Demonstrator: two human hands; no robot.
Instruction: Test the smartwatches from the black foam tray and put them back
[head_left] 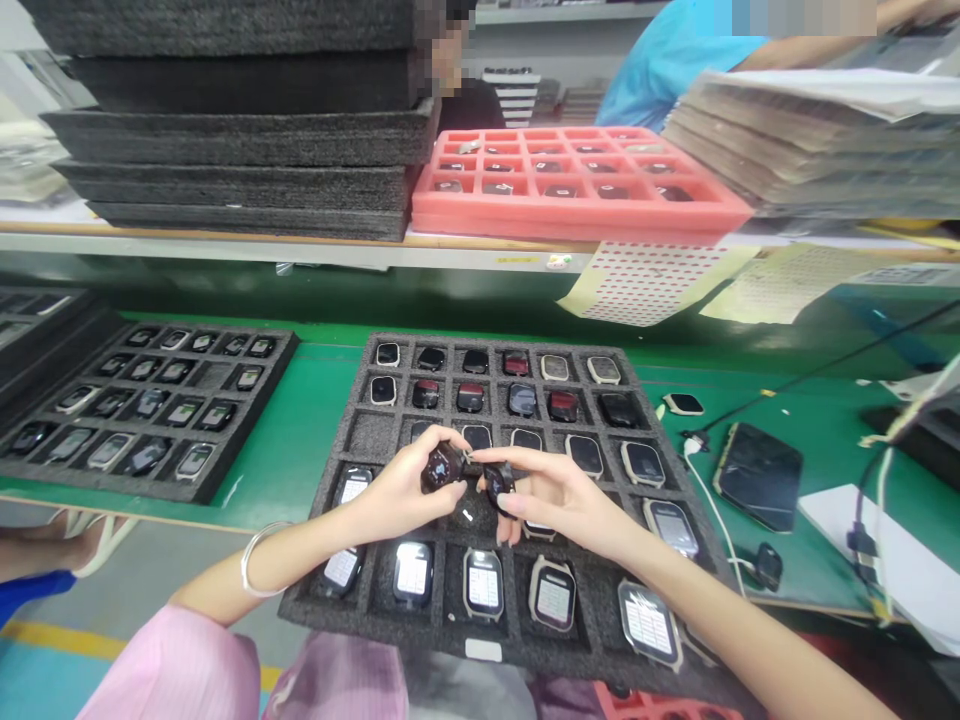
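My left hand (420,480) is closed around a round black smartwatch (444,466), its face turned up and lit with a small mark. Close beside it, my right hand (551,495) grips a second dark watch (498,486), tilted to the side. The fingertips of both hands nearly meet between the two watches. Both hands are above a black foam tray (371,437) with square pockets. Square watch bodies lie in many of its pockets; those in the front row, such as one watch (484,583), have lit white screens. My hands hide some middle pockets.
Another foam tray of watches (196,462) lies to the left. A shelf behind carries stacked black foam (247,140) and a pink foam tray (585,212). On the right are a phone (759,475), cables and a loose watch (683,404). Two people are beyond the shelf.
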